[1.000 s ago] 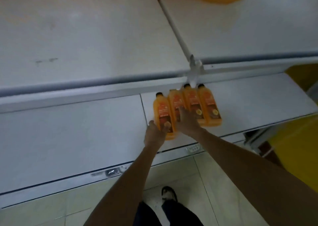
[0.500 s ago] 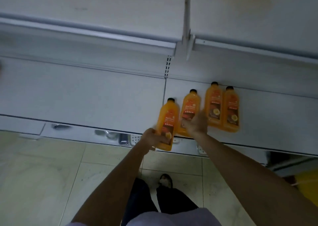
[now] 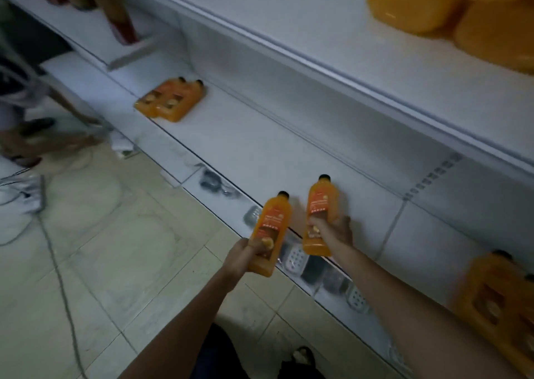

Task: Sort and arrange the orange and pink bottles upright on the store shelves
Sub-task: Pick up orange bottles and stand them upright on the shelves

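An orange plastic black-capped bottle point(image 3: 274, 218) is gripped low by the left hand point(image 3: 241, 256), and a second orange bottle point(image 3: 317, 193) by the right hand point(image 3: 336, 231). Writing on the labels point(image 3: 318, 207) is unreadable.

A shop aisle: long white retail shelves point(image 3: 260, 136) with price-tag rails, rows of orange bottles point(image 3: 170, 99), tiled floor point(image 3: 115, 248).
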Demonstrator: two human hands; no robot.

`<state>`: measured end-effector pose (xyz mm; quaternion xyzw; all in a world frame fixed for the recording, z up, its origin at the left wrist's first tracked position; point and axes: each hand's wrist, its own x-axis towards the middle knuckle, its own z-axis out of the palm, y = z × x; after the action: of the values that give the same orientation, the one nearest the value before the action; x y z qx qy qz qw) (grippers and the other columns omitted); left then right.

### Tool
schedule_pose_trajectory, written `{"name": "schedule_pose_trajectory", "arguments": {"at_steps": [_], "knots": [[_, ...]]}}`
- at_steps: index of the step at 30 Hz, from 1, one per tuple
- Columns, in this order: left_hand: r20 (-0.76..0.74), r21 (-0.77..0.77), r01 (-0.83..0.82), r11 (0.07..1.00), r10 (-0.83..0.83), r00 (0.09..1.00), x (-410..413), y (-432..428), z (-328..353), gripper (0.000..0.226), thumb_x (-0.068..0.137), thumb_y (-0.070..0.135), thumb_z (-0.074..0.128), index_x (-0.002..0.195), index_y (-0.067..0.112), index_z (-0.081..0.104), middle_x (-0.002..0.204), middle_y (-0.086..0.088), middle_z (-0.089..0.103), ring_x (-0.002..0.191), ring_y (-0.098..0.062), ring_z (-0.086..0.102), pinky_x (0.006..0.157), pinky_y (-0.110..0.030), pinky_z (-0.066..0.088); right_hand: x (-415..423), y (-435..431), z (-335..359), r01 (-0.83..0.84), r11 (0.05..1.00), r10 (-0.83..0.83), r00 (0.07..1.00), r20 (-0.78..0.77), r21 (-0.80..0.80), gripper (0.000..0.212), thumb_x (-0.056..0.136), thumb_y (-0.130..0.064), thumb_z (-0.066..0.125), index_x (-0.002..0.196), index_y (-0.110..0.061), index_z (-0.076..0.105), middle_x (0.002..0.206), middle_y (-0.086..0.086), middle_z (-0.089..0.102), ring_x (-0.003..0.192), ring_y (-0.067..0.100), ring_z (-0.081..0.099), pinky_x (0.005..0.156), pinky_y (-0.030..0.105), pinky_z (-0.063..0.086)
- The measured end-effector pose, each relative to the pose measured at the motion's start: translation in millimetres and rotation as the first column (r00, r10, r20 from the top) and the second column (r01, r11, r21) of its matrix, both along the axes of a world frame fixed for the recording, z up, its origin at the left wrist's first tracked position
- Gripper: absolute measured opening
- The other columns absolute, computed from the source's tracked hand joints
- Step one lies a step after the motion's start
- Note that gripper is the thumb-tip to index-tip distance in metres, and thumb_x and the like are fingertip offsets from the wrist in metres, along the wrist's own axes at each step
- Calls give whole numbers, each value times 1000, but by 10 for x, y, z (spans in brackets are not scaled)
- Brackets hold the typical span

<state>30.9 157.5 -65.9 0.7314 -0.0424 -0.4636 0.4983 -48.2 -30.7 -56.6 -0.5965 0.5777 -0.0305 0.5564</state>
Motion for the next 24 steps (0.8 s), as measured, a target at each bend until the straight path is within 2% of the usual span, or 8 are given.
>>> {"name": "schedule_pose_trajectory", "arguments": {"at_steps": [4, 6, 8, 10, 14, 20, 22, 24], "knots": [[99, 90, -295, 951, 286, 953, 857, 615, 210, 66, 51, 59, 65, 93, 9, 62, 92, -10, 66, 79, -19, 64, 67, -29, 51, 1027, 533, 166, -135, 991, 133, 986, 98, 14, 67, 72, -34, 76, 122, -8, 41, 118, 12, 58, 95, 29, 58, 77, 33, 46], [103, 94, -368, 925, 359, 928, 1262, 946, 302, 67, 51, 56, 69, 97, 9, 60, 96, -11, 65, 84, -23, 64, 69, -31, 52, 1497, 846, 232, -195, 981, 192, 974, 116, 12, 69, 72, -39, 76, 124, -7, 43, 121, 12, 57, 103, 30, 58, 79, 32, 45], [100, 65, -398, 915, 391, 915, 1664, 1285, 349, 66, 59, 47, 78, 107, 7, 58, 103, -12, 64, 87, -23, 63, 66, -29, 52, 1944, 1132, 270, -237, 971, 234, 963, 133, 9, 71, 72, -41, 77, 124, -6, 44, 123, 12, 57, 107, 30, 57, 78, 29, 41], [116, 65, -391, 918, 383, 917, 2034, 1565, 374, 59, 69, 38, 79, 113, 5, 55, 107, -13, 63, 87, -22, 63, 63, -26, 51, 2337, 1344, 312, -262, 965, 261, 955, 140, -12, 71, 71, -43, 78, 123, -8, 44, 124, 12, 57, 108, 30, 57, 79, 29, 41], [193, 66, -327, 943, 310, 931, 2642, 1855, 426, 71, 66, 42, 80, 120, 7, 51, 112, -13, 63, 95, -25, 64, 72, -30, 53, 2905, 1620, 305, -276, 960, 278, 947, 162, -40, 72, 75, -37, 77, 131, -12, 41, 128, 12, 55, 111, 31, 55, 81, 30, 40], [203, 98, -254, 962, 231, 952, 3174, 1568, 380, 58, 75, 36, 75, 120, 11, 46, 109, -8, 58, 91, -20, 60, 68, -24, 51, 3391, 1577, 143, -233, 967, 247, 957, 150, -102, 74, 77, -37, 75, 137, -14, 38, 131, 11, 53, 115, 32, 54, 88, 34, 43], [223, 148, -200, 969, 164, 961, 3370, 1369, 323, 63, 71, 40, 78, 118, 12, 47, 111, -8, 58, 95, -22, 59, 74, -28, 51, 3570, 1416, 87, -217, 968, 232, 964, 127, -123, 74, 77, -38, 75, 137, -14, 39, 132, 11, 53, 116, 32, 53, 89, 34, 42], [255, 226, -134, 965, 75, 964, 3545, 1144, 275, 79, 57, 51, 75, 120, 11, 48, 113, -8, 59, 99, -23, 59, 77, -30, 49, 3748, 1240, 42, -205, 968, 221, 969, 111, -141, 73, 78, -36, 75, 137, -13, 39, 133, 11, 53, 117, 32, 52, 84, 29, 39]]}}
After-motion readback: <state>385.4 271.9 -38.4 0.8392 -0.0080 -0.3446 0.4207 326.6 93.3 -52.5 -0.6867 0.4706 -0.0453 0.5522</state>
